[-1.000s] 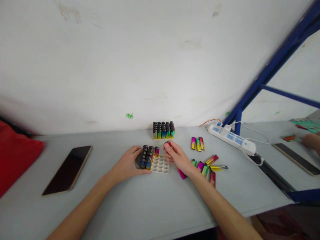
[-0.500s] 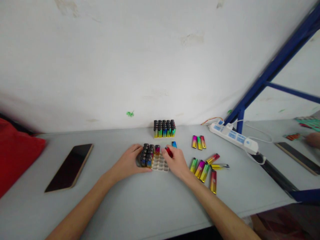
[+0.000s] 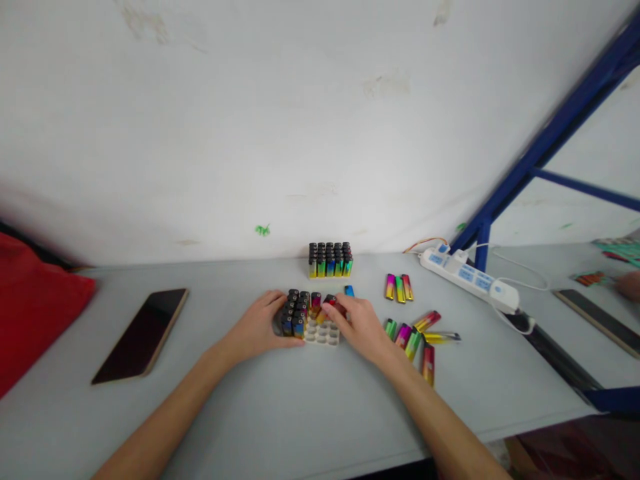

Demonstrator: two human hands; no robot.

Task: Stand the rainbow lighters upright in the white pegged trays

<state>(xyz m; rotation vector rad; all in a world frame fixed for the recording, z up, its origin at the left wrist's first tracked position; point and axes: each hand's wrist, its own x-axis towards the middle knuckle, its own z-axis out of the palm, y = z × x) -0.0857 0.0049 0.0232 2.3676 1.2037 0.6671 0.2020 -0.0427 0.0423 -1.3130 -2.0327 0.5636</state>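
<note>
My left hand [image 3: 260,323] is closed round the left end of a pale tray [image 3: 323,333] with round-cornered slots, thumb along the front and fingers behind. Upright lighters [image 3: 295,313] with black tops fill the tray's left columns, and a purple-red lighter [image 3: 315,303] stands beside them. Pinched in my right hand [image 3: 357,323] is a red-and-yellow lighter [image 3: 326,309], tilted over the slots just right of that one; whether its base is in a slot I cannot tell. Bare slots show at the tray's front right.
A full block of lighters [image 3: 330,260] stands near the wall. Loose lighters [image 3: 413,341] lie to the right, with three more [image 3: 399,288] behind and a blue one [image 3: 349,291] near my fingers. A phone [image 3: 143,337], red cloth [image 3: 40,307] and power strip [image 3: 470,275] flank them. Another person's hand [image 3: 627,285] shows far right.
My right hand has brought the red-and-yellow lighter slightly left, beside the purple-red one, and its body now shows. My left hand keeps its hold on the tray. The view has shifted slightly.
</note>
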